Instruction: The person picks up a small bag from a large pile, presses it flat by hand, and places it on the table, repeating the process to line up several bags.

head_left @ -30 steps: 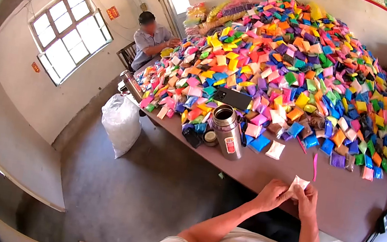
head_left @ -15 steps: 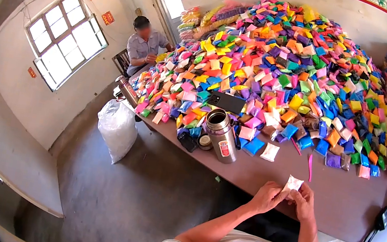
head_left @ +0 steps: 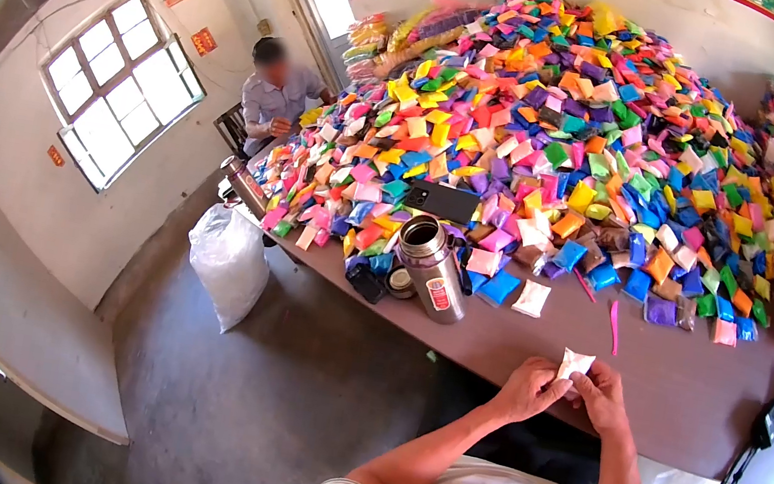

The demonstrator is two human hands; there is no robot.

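In the head view, the left hand (head_left: pixel 531 389) and the right hand (head_left: pixel 600 398) meet over the near edge of the brown surface (head_left: pixel 677 389), to the right of the steel flask (head_left: pixel 431 267) and closer to the wearer. Between them they hold a small white packet (head_left: pixel 575 363) just above the surface. Each grip is closed, fingertips pinching the packet's lower part from its own side while the top sticks up free. Just right of the flask lies a loose white packet (head_left: pixel 531 297), and further right a thin pink strip (head_left: pixel 613 325). Behind the flask rises a great heap of coloured packets (head_left: pixel 565 139), with a dark phone (head_left: pixel 441 200) lying on its near slope. Left of the flask, down on the floor, stands a white sack (head_left: pixel 227 262). Far behind the flask, at the surface's far end, sits another person (head_left: pixel 273 97).
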